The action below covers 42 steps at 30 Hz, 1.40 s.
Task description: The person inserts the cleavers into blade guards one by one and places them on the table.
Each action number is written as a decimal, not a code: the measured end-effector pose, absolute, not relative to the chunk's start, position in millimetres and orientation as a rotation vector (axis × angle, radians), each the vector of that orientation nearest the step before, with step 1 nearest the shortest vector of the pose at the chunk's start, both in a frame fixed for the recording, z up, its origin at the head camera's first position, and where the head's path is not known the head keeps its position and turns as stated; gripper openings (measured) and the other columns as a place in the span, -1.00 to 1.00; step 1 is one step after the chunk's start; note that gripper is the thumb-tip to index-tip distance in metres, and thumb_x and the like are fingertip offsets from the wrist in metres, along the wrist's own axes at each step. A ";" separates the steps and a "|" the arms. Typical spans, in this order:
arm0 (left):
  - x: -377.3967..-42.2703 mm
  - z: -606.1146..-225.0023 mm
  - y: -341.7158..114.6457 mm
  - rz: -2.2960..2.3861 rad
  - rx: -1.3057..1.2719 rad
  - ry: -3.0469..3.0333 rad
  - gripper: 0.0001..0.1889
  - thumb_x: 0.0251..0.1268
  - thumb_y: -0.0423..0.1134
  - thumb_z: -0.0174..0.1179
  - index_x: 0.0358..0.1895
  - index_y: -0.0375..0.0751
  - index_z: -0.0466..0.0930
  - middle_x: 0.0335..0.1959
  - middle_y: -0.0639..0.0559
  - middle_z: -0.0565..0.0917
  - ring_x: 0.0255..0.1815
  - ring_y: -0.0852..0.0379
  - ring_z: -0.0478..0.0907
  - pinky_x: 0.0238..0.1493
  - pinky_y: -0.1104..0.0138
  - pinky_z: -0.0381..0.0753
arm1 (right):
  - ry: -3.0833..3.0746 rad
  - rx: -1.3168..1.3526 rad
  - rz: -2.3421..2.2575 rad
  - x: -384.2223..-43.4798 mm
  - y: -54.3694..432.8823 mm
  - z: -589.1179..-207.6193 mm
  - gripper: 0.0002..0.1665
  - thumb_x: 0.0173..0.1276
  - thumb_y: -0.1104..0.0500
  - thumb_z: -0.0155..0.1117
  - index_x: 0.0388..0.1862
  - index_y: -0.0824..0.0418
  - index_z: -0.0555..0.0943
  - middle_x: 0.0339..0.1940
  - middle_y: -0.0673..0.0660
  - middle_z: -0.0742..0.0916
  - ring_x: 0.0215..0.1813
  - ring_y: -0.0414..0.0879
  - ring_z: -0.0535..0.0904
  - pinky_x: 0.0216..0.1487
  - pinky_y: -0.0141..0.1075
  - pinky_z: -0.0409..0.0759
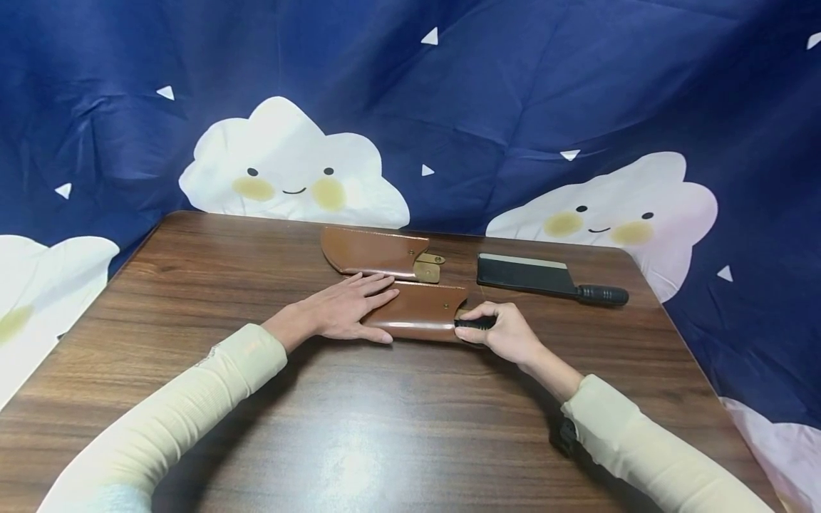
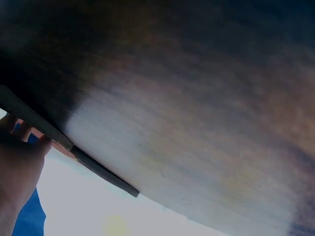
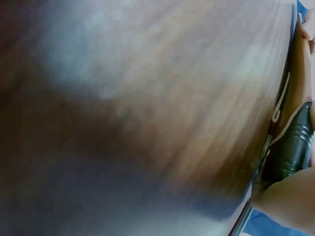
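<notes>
A brown leather knife sheath [image 1: 420, 312] lies flat near the middle of the table. My left hand [image 1: 340, 310] rests on its left part, fingers straight and spread. From the sheath's right end sticks the black handle of a knife [image 3: 290, 147], ridged and rounded; its blade is hidden inside the leather. Thumb and fingers of my right hand [image 1: 509, 333] pinch that handle. Just behind lies a second brown sheath [image 1: 372, 251], its strap [image 1: 431, 258] undone at the right end. A cleaver [image 1: 522, 275] with a dark blade, a pale edge and a black handle lies to the right.
The wood-grain table [image 1: 359, 427] extends toward me and to both sides. Its back edge meets a dark blue curtain [image 1: 462, 92] printed with white clouds. The cleaver's handle points toward the table's right edge.
</notes>
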State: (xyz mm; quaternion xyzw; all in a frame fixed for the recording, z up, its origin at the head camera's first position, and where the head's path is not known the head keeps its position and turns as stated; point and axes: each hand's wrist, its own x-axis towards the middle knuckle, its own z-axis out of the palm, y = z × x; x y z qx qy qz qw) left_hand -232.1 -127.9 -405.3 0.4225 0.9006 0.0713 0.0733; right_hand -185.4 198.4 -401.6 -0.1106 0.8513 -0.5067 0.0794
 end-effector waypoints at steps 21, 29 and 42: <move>-230.7 -407.0 -129.1 0.175 1.270 2.716 0.04 0.31 0.56 -0.12 0.63 -0.14 0.07 0.65 -0.17 -0.02 0.65 -0.03 -0.13 0.58 0.02 -0.18 | 2.527 -0.391 -1.415 -186.8 198.7 -396.9 -0.63 0.23 0.15 0.55 -0.04 0.32 0.76 -0.10 0.16 0.79 -0.12 -0.10 0.68 -0.11 -0.35 0.61; -231.2 -404.6 -130.2 0.178 1.254 2.698 0.03 0.32 0.55 -0.12 0.63 -0.12 0.07 0.65 -0.15 -0.02 0.64 -0.06 -0.10 0.58 0.02 -0.15 | 2.554 -0.422 -1.286 -189.5 202.3 -391.9 -0.65 0.24 0.08 0.54 -0.03 0.20 0.78 -0.04 0.08 0.78 0.11 -0.01 0.62 0.16 -0.14 0.51; -245.9 -394.2 -134.8 0.203 1.212 2.792 -0.11 0.46 0.42 -0.13 0.62 -0.14 0.12 0.62 -0.18 0.09 0.61 -0.22 -0.02 0.55 -0.07 -0.04 | 2.573 -0.572 -1.309 -208.9 226.7 -379.9 -0.69 0.38 0.14 0.42 0.00 0.31 0.74 -0.19 0.12 0.77 -0.17 -0.07 0.67 -0.13 -0.31 0.59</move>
